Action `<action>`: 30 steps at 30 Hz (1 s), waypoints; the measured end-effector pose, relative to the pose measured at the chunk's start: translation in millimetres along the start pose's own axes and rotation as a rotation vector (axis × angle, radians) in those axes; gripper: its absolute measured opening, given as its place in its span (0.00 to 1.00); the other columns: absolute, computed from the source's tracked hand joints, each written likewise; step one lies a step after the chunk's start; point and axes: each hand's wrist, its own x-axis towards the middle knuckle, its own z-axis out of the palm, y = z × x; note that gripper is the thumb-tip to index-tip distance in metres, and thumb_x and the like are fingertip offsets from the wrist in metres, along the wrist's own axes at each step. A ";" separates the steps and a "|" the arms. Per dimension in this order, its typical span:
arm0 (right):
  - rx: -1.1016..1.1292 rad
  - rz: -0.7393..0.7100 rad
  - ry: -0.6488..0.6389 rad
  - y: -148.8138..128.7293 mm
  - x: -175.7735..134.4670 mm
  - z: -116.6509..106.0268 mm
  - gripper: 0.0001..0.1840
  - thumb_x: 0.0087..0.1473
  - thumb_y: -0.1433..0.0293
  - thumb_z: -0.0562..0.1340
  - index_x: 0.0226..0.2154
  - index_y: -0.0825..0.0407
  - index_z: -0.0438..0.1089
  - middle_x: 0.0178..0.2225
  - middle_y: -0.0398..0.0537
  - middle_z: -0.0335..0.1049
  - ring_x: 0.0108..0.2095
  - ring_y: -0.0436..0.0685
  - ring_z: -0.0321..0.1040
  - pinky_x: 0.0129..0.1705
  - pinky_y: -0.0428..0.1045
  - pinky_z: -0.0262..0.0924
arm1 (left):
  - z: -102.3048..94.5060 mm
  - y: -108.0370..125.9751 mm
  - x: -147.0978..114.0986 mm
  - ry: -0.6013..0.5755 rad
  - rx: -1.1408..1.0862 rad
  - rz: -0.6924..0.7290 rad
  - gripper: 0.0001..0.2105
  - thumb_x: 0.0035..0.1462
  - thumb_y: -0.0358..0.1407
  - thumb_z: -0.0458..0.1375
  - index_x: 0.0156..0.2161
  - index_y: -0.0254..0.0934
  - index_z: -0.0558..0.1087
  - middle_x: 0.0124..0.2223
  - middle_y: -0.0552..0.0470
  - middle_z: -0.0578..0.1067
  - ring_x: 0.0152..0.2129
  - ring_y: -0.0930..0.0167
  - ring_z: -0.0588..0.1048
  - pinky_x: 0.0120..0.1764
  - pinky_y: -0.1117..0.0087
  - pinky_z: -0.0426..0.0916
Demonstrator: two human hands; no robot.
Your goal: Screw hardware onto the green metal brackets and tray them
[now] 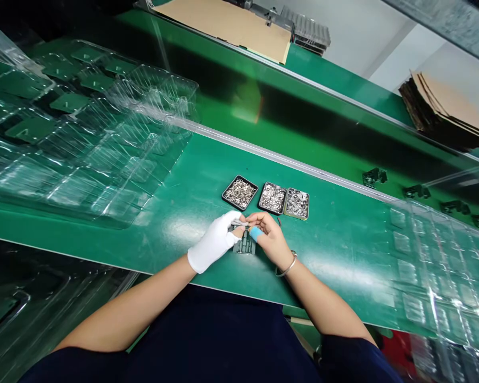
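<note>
My left hand (217, 239), in a white glove with bare fingertips, is closed in a pinch on a small light-grey part (240, 223). My right hand (270, 236), with blue tape around its thumb and a bangle at the wrist, meets the left at that same part, fingers pressed together. Whatever lies between the right fingertips is too small to make out. Directly beneath both hands sits a dark grey slotted block (245, 246), its upper portion hidden by the fingers. Just beyond the hands are a black tray of small metal pieces (240, 192) and two more small trays (272, 198) (297, 203).
Clear plastic compartment trays (83, 138) cover the green bench's left side, and more (443, 260) lie on the right. Behind a metal rail (271, 154), several dark parts (375, 177) stand in a row. Cardboard sheets (447, 111) are stacked on the upper shelf.
</note>
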 end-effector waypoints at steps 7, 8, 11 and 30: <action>-0.017 0.072 -0.020 -1.0 0.5 0.3 0.11 0.51 0.73 0.55 0.40 0.49 0.62 0.38 0.45 0.64 0.38 0.52 0.65 0.45 0.51 0.61 | 8.0 5.7 -2.1 0.258 0.469 0.240 0.15 0.50 0.30 0.53 0.45 0.35 0.64 0.44 0.43 0.70 0.44 0.61 0.70 0.49 0.56 0.64; 0.009 0.085 -0.016 -0.1 1.9 -2.0 0.11 0.51 0.72 0.56 0.40 0.49 0.62 0.39 0.46 0.65 0.39 0.53 0.65 0.46 0.51 0.61 | 6.9 6.6 -2.4 0.276 0.493 0.277 0.15 0.51 0.31 0.53 0.46 0.34 0.64 0.45 0.43 0.70 0.45 0.60 0.70 0.50 0.56 0.64; 0.119 0.111 0.039 0.9 5.9 -13.5 0.11 0.57 0.64 0.54 0.43 0.49 0.61 0.43 0.49 0.66 0.43 0.54 0.66 0.48 0.53 0.62 | -5.5 5.8 -4.5 0.337 0.376 0.263 0.15 0.55 0.35 0.53 0.48 0.35 0.63 0.45 0.43 0.71 0.44 0.63 0.71 0.49 0.59 0.66; -0.580 0.408 0.529 5.9 134.2 -215.4 0.16 0.57 0.66 0.60 0.46 0.55 0.68 0.49 0.54 0.68 0.50 0.59 0.65 0.53 0.54 0.58 | -33.5 -36.8 11.8 0.139 0.437 0.035 0.16 0.54 0.48 0.51 0.37 0.38 0.74 0.38 0.48 0.78 0.35 0.63 0.77 0.40 0.62 0.72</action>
